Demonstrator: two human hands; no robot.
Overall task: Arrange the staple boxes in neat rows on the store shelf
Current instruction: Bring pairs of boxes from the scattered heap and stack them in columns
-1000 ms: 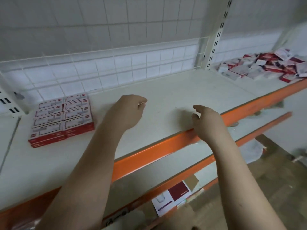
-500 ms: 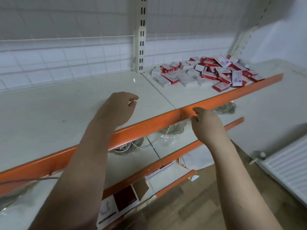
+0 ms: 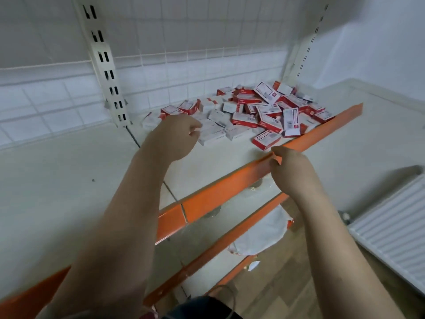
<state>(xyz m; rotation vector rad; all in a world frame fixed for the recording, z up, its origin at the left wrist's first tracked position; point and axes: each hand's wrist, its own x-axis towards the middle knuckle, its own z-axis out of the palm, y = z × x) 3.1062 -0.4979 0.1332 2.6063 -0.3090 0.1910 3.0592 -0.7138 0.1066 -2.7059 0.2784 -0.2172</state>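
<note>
While both forearms reach forward over the orange shelf edge [image 3: 220, 192], neither hand holds a box: the right hand [image 3: 291, 169], nearest the viewer, hangs at the edge with its fingers loosely curled on nothing, and the left hand [image 3: 174, 137], a little farther in over the bare white shelf [image 3: 57, 180], is likewise loosely curled and empty, its fingertips close to the nearest white-faced boxes. Beyond the hands, the staple boxes [image 3: 257, 113] lie in a loose, jumbled heap on the right-hand bay, red and white cartons tipped at all angles, some overlapping, the heap reaching from the slotted upright [image 3: 103, 63] toward the wire back grid [image 3: 207, 63]. The step in hand appears to be the approach to the heap for a fresh pick-up. The next move likely calls for closing on a few boxes from the near margin, squaring them face-up, and carrying them left to be set in rows
</note>
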